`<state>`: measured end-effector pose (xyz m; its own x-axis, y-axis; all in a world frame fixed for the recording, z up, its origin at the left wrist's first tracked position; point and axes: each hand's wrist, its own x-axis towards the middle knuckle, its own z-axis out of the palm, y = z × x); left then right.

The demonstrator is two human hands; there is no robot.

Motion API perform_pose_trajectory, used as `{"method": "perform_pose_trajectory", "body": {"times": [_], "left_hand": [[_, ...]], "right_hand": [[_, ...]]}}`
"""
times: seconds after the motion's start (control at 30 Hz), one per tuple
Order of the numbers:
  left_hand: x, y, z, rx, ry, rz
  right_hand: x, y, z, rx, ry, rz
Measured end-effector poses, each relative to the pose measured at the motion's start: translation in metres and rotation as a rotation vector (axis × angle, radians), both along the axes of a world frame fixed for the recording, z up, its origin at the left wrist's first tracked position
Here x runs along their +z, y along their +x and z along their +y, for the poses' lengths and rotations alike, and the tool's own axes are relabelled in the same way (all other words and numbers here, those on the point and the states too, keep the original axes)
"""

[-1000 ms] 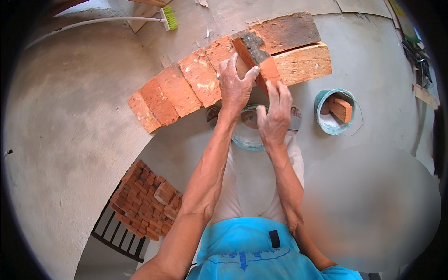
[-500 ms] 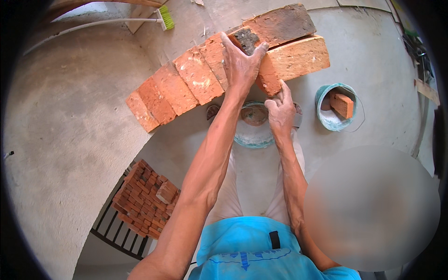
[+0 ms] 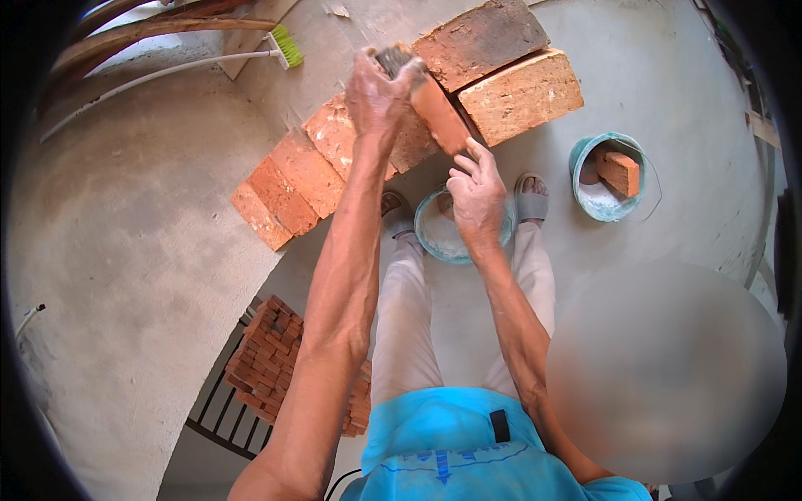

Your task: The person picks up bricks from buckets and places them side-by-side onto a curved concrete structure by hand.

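Note:
A red brick (image 3: 443, 118) with a dark far end is held between my two hands, tilted on its narrow side. My left hand (image 3: 378, 93) is closed around its far end, thumb and fingers on opposite sides. At its near end, the fingertips of my right hand (image 3: 479, 190) pinch the corner. The brick sits over the row of laid bricks (image 3: 311, 175), close to the left side of a pale orange brick (image 3: 522, 96) and a darker brick (image 3: 480, 42). Its underside is hidden, so I cannot tell whether it touches the row.
Below the row stands a teal bucket (image 3: 428, 244) between my feet. Another teal bucket (image 3: 578, 185) at the right holds a brick piece. A brick stack (image 3: 266, 355) is at lower left, and a green-bristled broom (image 3: 286, 46) lies at upper left.
Both hands have moved the brick leftward, away from the pale orange brick it overlapped, and turned it onto a narrower side. My view has shifted slightly.

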<state>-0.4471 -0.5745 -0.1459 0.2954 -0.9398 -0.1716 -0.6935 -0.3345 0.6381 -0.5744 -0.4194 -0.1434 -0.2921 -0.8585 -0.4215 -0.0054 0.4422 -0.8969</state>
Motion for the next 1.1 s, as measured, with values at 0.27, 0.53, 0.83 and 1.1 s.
{"method": "perform_pose_trajectory", "body": {"times": [0.27, 0.53, 0.83, 1.1], "left_hand": [[-0.025, 0.027, -0.019, -0.19, -0.164, -0.126], [-0.059, 0.043, -0.027, -0.18, 0.048, 0.347], [-0.05, 0.043, -0.027, -0.239, 0.043, 0.295], [-0.041, 0.036, -0.016, -0.27, 0.032, 0.168]], "right_hand": [[0.005, -0.003, -0.009, 0.037, 0.078, 0.067], [-0.008, -0.02, -0.011, -0.119, 0.299, -0.462], [0.002, 0.003, -0.029, -0.184, 0.235, -0.637], [0.01, 0.008, -0.019, -0.161, 0.207, -0.578]]}}
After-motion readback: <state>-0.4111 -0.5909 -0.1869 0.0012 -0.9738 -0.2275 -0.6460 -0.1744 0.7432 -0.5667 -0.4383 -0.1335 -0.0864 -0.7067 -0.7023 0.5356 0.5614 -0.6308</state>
